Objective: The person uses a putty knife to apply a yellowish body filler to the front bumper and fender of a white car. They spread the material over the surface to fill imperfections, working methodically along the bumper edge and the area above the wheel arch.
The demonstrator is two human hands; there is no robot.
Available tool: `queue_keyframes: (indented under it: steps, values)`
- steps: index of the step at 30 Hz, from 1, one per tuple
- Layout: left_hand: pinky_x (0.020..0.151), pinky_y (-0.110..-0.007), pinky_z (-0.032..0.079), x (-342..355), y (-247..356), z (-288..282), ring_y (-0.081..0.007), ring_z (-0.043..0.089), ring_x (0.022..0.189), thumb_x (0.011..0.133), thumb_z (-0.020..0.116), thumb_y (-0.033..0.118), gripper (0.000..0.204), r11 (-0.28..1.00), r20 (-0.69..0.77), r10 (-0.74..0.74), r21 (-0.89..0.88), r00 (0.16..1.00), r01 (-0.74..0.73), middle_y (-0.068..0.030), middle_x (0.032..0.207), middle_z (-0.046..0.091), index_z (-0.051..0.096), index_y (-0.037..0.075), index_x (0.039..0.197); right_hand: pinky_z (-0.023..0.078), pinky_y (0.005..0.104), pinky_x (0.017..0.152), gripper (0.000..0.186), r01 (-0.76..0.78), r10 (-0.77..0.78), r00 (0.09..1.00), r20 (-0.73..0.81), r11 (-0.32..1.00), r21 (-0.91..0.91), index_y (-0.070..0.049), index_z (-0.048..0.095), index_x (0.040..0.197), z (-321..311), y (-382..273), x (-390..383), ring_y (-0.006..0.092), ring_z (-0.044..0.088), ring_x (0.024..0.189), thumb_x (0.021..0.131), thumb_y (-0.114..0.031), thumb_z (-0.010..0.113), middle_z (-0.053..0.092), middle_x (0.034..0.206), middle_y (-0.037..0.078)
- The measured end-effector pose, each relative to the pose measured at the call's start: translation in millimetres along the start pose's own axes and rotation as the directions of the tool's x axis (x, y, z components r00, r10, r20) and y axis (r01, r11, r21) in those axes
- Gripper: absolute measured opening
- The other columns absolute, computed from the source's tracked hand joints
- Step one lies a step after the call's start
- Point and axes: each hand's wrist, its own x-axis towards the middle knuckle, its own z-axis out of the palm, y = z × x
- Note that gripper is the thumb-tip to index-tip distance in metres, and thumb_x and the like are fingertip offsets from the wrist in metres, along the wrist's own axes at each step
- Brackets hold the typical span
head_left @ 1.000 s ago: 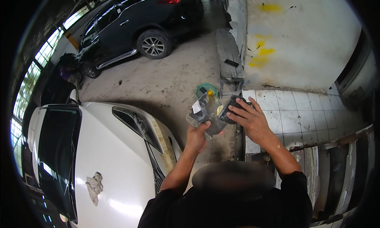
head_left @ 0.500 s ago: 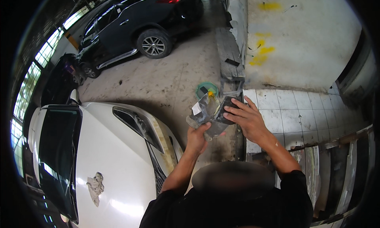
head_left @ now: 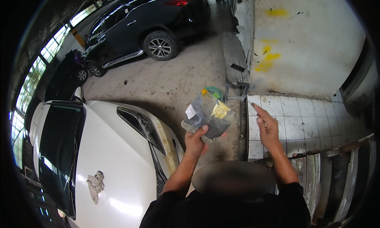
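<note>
Grips a dark sheet point(head_left: 209, 118) at its 7 o'clock edge, pressing with the thumb of the left hand point(head_left: 195, 142) beside a grey block point(head_left: 190, 127). Tilts the sheet just below centre of view, with a yellow patch point(head_left: 220, 110) toward its 2 o'clock, a yellow blob point(head_left: 204, 91) at its 12 and a white scrap point(head_left: 190, 112) at its 9. Holds the right hand point(head_left: 270, 131) apart at 3 o'clock, half-open, pointing to 11. Stands with a green bowl point(head_left: 221, 94) beyond at 12 and a white car point(head_left: 114, 148) at 9 o'clock
</note>
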Motion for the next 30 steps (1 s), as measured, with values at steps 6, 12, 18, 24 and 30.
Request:
queue_keyframes:
  steps: [6,12,18,24,30]
  values:
    - [0.087,-0.040,0.050,0,-29,2,-0.0265,0.058,0.105,0.086,0.053,0.003,0.041,0.971,-0.084,0.146,0.203,0.986,-0.127,-0.0129,0.114,0.057,0.044,-0.001,0.125,0.060,0.0418,0.056,0.035,-0.212,0.407,0.911,0.069,0.318,0.924,0.003,0.043,0.122,30,-44,-2,0.0273,0.066,0.084,0.093,-0.015,0.047,0.058,0.105,0.017]
    - [0.086,-0.028,0.043,-10,-38,-13,-0.0157,0.056,0.101,0.090,0.053,0.009,0.028,0.673,0.121,0.112,0.721,0.986,-0.165,-0.0068,0.111,0.060,0.053,-0.001,0.115,0.060,0.0373,0.062,0.035,-0.199,0.466,0.881,0.084,0.202,0.959,0.003,0.044,0.122,39,-36,13,0.0232,0.066,0.085,0.092,-0.015,0.049,0.060,0.104,0.015]
    - [0.088,-0.045,0.051,-10,-18,2,-0.0292,0.058,0.107,0.085,0.051,0.005,0.043,0.960,-0.097,-0.013,0.279,0.995,0.039,-0.0164,0.119,0.055,0.043,-0.004,0.126,0.054,0.0401,0.081,0.032,-0.090,0.039,0.996,0.082,0.572,0.816,0.001,0.049,0.122,8,-38,20,0.0279,0.062,0.100,0.092,-0.012,0.048,0.059,0.113,0.018]
    - [0.081,-0.055,0.055,-2,-4,-5,-0.0373,0.056,0.109,0.084,0.046,0.000,0.049,0.977,-0.048,-0.214,0.003,0.976,0.214,-0.0190,0.125,0.051,0.035,-0.003,0.132,0.034,0.0452,0.104,0.040,0.495,-0.375,0.842,0.387,0.823,-0.279,-0.013,0.062,0.117,9,-24,8,0.0294,0.048,0.123,0.079,-0.002,0.054,0.056,0.127,0.006]
    - [0.076,-0.050,0.058,-3,-11,-2,-0.0370,0.059,0.105,0.083,0.045,-0.002,0.049,0.971,-0.129,-0.150,0.166,0.980,0.170,-0.0224,0.121,0.051,0.035,-0.005,0.131,0.027,0.0500,0.108,0.046,0.483,-0.336,0.870,0.360,0.731,-0.482,-0.016,0.062,0.117,7,-28,13,0.0253,0.044,0.127,0.073,-0.004,0.059,0.057,0.125,0.002]
